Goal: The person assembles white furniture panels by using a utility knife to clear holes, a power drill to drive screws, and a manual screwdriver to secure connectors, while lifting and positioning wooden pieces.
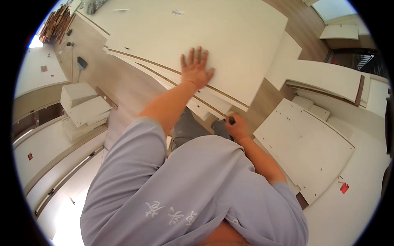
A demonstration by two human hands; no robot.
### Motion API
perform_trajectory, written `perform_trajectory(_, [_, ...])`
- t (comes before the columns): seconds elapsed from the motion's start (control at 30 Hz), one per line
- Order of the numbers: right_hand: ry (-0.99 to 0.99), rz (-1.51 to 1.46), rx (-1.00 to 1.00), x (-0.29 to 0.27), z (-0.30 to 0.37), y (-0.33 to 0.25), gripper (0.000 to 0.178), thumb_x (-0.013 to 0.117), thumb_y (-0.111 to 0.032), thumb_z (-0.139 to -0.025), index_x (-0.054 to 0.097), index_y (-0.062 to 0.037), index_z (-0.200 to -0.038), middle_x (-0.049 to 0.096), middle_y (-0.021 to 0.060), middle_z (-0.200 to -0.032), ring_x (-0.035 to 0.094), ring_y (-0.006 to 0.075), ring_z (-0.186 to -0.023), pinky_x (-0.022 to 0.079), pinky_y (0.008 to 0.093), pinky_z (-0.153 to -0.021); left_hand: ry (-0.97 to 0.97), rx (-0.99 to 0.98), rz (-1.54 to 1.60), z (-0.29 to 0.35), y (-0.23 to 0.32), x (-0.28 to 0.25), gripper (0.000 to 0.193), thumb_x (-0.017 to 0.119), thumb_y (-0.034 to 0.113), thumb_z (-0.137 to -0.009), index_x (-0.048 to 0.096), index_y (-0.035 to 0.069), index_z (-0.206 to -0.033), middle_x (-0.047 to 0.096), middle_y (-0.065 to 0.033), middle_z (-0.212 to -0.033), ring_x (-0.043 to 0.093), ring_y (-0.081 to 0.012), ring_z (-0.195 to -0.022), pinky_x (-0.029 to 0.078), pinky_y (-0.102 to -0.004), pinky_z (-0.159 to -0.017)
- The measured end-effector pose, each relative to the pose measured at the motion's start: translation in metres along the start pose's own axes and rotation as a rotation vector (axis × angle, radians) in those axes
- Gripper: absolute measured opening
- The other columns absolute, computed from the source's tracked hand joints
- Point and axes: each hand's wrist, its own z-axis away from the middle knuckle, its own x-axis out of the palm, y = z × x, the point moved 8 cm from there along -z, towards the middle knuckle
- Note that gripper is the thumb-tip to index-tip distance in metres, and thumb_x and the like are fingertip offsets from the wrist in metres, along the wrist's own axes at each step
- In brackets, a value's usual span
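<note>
My left hand lies flat on the top white board, fingers spread, near its near edge. Beneath that board more white panels fan out toward me, their brown raw edges showing. By the near right corner of the stack, my right hand is closed round a small tool with a dark handle. The tool's far end is close to the lower panel's edge, and its kind is hard to make out. Whether it touches the panel I cannot tell.
On the right lies a white panel with small holes, and a red tag is beyond it. White boxes are stacked at left, near a grey dustpan. Brown strips are heaped at the far left.
</note>
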Motion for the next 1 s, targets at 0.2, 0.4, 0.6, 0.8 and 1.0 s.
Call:
perform_trajectory(0.2, [-0.093,0.125,0.53,-0.005,0.073,0.071,0.016,0.07,-0.015,-0.084,0.07,-0.0025,-0.093,0.072,0.0152,-0.083,0.07,0.0266,-0.074,0.054,0.0397,-0.069,-0.11,0.178,0.23,0.014,-0.014,-0.018,0.078,0.054,0.052,-0.098,0.029,0.017,-0.163,0.015,-0.0099,-0.173,0.009,-0.0307,-0.16,0.003,-0.0552,-0.128])
perform_trajectory(0.4, [0.242,-0.345,0.872,-0.005,0.101,0.04,0.021,0.068,-0.016,-0.094,0.068,-0.0005,-0.108,0.069,0.0081,-0.084,0.066,0.0192,-0.062,0.052,0.033,-0.057,-0.128,0.405,0.662,0.015,-0.127,-0.041,0.056,0.072,0.03,-0.091,0.059,0.012,-0.143,0.042,-0.0147,-0.161,0.036,-0.0349,-0.15,0.032,-0.0449,-0.123])
perform_trajectory(0.6, [0.364,-0.549,0.872,0.037,0.064,-0.053,0.027,0.063,-0.022,-0.101,0.062,-0.0008,-0.117,0.069,0.0114,-0.087,0.064,0.0193,-0.061,0.05,0.0331,-0.053,0.57,-0.079,0.259,-0.054,-0.407,-0.095,0.062,0.074,0.026,-0.092,0.05,0.008,-0.146,0.043,-0.0214,-0.156,0.04,-0.04,-0.145,0.036,-0.0497,-0.12])
perform_trajectory(0.8, [0.411,-0.864,1.093,0.059,0.049,-0.051,0.041,0.06,-0.022,-0.104,0.051,0.0049,-0.134,0.066,0.0192,-0.12,0.071,0.0288,-0.085,0.056,0.0397,-0.064,0.203,-0.445,0.418,-0.094,-0.611,0.0,0.076,0.057,0.043,-0.103,0.035,-0.01,-0.152,0.035,-0.0313,-0.159,0.037,-0.046,-0.146,0.034,-0.0502,-0.12])
perform_trajectory(1.0, [0.647,-1.075,1.333,0.047,0.047,-0.043,0.038,0.06,-0.017,-0.103,0.047,0.0098,-0.127,0.062,0.0291,-0.117,0.068,0.044,-0.106,0.062,0.0498,-0.087,0.03,-0.279,0.352,-0.124,-0.584,0.016,0.064,0.05,0.04,-0.106,0.045,-0.009,-0.146,0.051,-0.0336,-0.145,0.049,-0.0479,-0.136,0.041,-0.0501,-0.114])
